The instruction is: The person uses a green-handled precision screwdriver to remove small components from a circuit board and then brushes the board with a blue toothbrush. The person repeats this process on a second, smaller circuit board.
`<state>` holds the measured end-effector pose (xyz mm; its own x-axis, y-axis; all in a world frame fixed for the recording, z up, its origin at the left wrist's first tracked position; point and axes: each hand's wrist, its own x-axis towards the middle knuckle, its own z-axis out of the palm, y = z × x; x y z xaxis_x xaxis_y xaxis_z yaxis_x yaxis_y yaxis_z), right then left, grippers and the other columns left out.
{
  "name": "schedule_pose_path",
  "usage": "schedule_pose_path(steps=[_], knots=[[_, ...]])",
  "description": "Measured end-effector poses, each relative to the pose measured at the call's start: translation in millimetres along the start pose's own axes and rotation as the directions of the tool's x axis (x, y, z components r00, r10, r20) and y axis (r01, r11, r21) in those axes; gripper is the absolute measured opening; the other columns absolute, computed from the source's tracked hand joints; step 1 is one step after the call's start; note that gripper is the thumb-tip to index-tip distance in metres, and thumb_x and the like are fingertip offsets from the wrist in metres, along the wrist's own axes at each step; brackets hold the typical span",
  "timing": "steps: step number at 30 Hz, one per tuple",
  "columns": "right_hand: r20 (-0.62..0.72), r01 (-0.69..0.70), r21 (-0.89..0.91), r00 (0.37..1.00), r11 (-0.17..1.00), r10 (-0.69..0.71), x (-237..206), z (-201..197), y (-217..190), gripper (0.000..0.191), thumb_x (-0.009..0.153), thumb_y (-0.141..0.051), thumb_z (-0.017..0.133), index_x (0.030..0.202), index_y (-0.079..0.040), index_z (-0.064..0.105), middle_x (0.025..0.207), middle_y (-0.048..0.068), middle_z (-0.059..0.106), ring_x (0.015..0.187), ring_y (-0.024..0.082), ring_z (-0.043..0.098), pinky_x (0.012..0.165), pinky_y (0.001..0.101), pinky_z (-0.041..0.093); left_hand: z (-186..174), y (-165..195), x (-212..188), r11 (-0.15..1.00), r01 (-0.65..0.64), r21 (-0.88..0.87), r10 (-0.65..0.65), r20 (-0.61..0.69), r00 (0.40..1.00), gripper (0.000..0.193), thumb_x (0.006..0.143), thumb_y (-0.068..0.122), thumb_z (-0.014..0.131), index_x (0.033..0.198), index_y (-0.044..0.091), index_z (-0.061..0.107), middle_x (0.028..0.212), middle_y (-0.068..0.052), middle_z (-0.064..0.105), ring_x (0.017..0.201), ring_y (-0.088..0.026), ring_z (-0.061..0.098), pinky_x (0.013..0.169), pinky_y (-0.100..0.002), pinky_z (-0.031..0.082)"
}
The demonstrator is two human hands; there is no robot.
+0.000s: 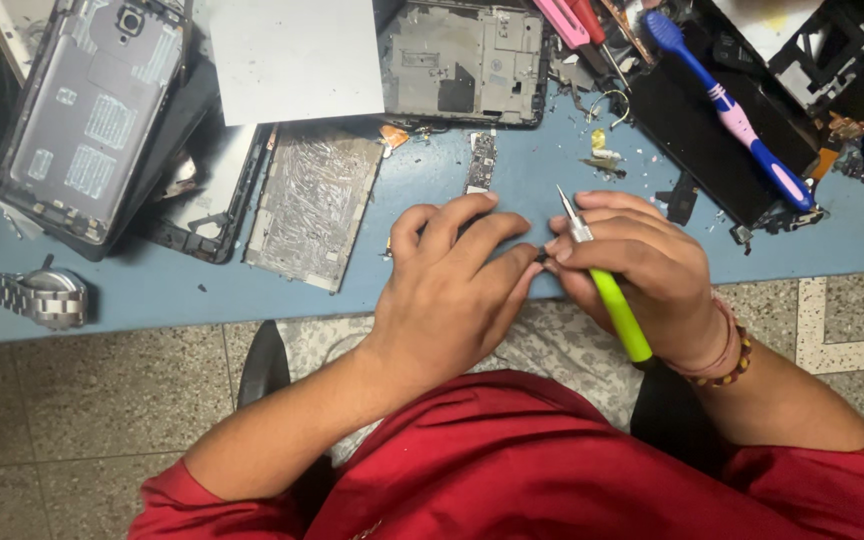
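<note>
Both hands meet at the near edge of the blue table [452, 170]. The left hand [457, 285] lies curled over a small part that's mostly hidden underneath, right hand [642, 270] pinching a green-handled knife [607, 290], blade tip pointing far-left. A small circuit board [480, 162] sits just beyond the fingers, and a toothbrush [732, 115] lies off to the far right.
</note>
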<state>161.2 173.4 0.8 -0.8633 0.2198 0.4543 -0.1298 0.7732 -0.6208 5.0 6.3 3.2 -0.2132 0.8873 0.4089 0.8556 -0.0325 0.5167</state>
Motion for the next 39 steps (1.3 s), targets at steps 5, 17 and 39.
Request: schedule_pose_path(steps=[5,17,39], knots=[[-0.007,-0.009,-0.051,1.0,0.999,0.009,2,1,-2,0.03,0.086,0.003,0.082,0.106,-0.007,0.062,0.102,0.006,0.074,0.106,0.025,0.074,0.11,0.0481,0.055,0,1,1,1.0,0.022,0.0,-0.022,-0.037,0.999,0.017,0.099,0.02,0.075,0.112,0.01,0.074,0.125,-0.004,0.063,0.13,-0.027,0.054,0.108,-0.046,0.033],[-0.098,-0.125,-0.232,0.99,0.965,0.104,3,4,-6,0.024,0.086,-0.001,0.083,0.104,-0.005,0.067,0.105,0.009,0.074,0.117,0.031,0.072,0.117,0.0517,0.05,-15,0,-3,0.978,0.122,0.167,-0.115,-0.053,0.992,0.026,0.099,0.019,0.072,0.121,0.005,0.072,0.137,-0.012,0.064,0.134,-0.029,0.054,0.111,-0.047,0.036],[-0.097,-0.118,-0.289,0.991,0.95,0.094,6,8,-7,0.027,0.086,0.0,0.083,0.107,-0.006,0.068,0.103,0.009,0.072,0.121,0.033,0.07,0.116,0.0512,0.05,-18,-9,-5,0.994,0.023,0.106,-0.026,0.024,0.999,0.033,0.088,0.01,0.072,0.12,0.007,0.072,0.137,-0.009,0.064,0.133,-0.029,0.054,0.107,-0.048,0.035]])
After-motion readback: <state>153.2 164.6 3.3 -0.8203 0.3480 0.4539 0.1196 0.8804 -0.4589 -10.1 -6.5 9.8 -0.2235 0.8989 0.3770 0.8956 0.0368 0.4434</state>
